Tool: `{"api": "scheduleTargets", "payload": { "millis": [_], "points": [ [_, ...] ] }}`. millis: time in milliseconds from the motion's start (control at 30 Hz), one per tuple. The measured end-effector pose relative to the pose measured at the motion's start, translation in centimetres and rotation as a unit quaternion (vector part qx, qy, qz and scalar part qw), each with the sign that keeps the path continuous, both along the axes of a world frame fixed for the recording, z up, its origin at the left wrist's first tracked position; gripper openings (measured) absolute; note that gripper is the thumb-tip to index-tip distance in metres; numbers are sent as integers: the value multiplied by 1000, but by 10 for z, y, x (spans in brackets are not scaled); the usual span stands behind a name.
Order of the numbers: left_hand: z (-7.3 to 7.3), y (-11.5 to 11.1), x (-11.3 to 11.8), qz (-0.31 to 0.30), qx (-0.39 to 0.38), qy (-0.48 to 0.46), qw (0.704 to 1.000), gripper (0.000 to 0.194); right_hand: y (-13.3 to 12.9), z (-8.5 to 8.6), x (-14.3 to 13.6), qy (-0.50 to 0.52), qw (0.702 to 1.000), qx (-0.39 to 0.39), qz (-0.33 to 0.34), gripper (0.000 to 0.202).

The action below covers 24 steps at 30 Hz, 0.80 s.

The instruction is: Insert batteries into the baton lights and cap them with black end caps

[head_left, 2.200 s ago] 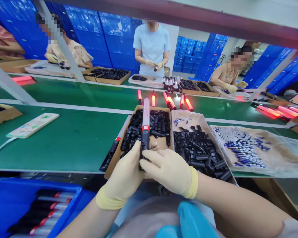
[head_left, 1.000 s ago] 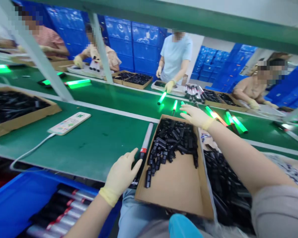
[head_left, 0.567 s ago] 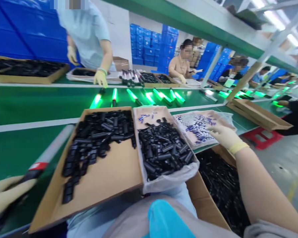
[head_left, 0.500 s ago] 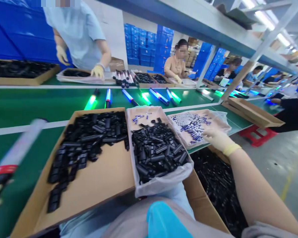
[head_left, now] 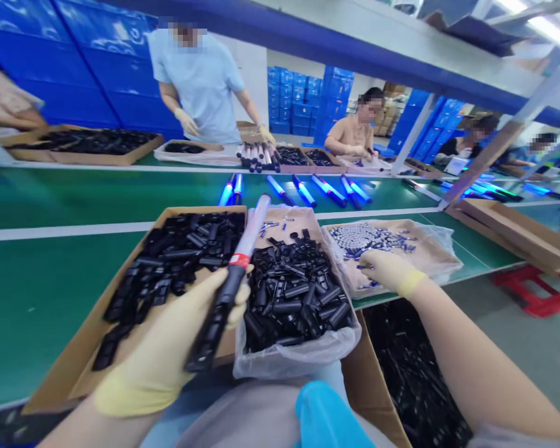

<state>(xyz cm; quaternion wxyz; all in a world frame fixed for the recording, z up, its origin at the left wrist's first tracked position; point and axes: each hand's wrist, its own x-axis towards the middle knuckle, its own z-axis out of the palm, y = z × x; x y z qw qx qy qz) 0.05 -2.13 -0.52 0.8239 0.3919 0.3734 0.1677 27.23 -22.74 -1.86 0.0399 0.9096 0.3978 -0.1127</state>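
My gloved left hand (head_left: 205,311) is closed around the black handle of a light stick (head_left: 249,239). The stick has a clear, unlit tube and a red band, and it tilts up and away over the trays. On the right, my gloved right hand (head_left: 389,270) is down in a lined tray (head_left: 429,255) of small blue-and-silver batteries (head_left: 361,239). Its fingers are pinched together at a few batteries; how many they hold is hidden. Between the hands lies a lined tray (head_left: 298,358) of black plastic parts (head_left: 294,283), with several loose batteries at its far end.
A cardboard tray (head_left: 70,367) of black plastic pieces lies at left, and a box (head_left: 378,386) of black parts stands below right. Lit blue sticks (head_left: 329,190) lie on the green bench (head_left: 98,199). Co-workers (head_left: 200,87) are across it. A shelf beam (head_left: 354,56) crosses overhead.
My left hand has brought the light stick from the far left to the middle, over the trays. My right hand has moved deeper among the batteries. The green-lit sticks nearby now glow blue.
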Motion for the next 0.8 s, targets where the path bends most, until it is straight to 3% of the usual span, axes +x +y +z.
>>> {"api": "scheduleTargets", "payload": {
  "millis": [67, 133, 233, 367, 567, 667, 800],
  "points": [
    [-2, -24, 15, 2, -10, -1, 1000, 22, -2, 9, -39, 19, 992, 121, 37, 25],
    [-6, -40, 25, -6, -11, -9, 1000, 26, 2, 10, -83, 109, 937, 320, 88, 21],
    [-13, -53, 31, 8, 16, -47, 999, 31, 19, 1, -140, 190, 855, 454, 162, 24],
    [-14, -59, 29, 29, 8, -76, 997, 34, 40, -14, -168, 138, 814, 520, 219, 19],
    [-7, -61, 23, 51, -75, -93, 992, 34, 53, -30, -177, 179, 765, 592, 178, 33],
    [-9, -56, 20, 87, -90, -104, 987, 32, 58, -37, -183, 183, 738, 619, 196, 33],
    [-6, -51, 17, 149, -85, -94, 981, 29, 59, -41, -194, 157, 744, 598, 254, 49]
  ]
}}
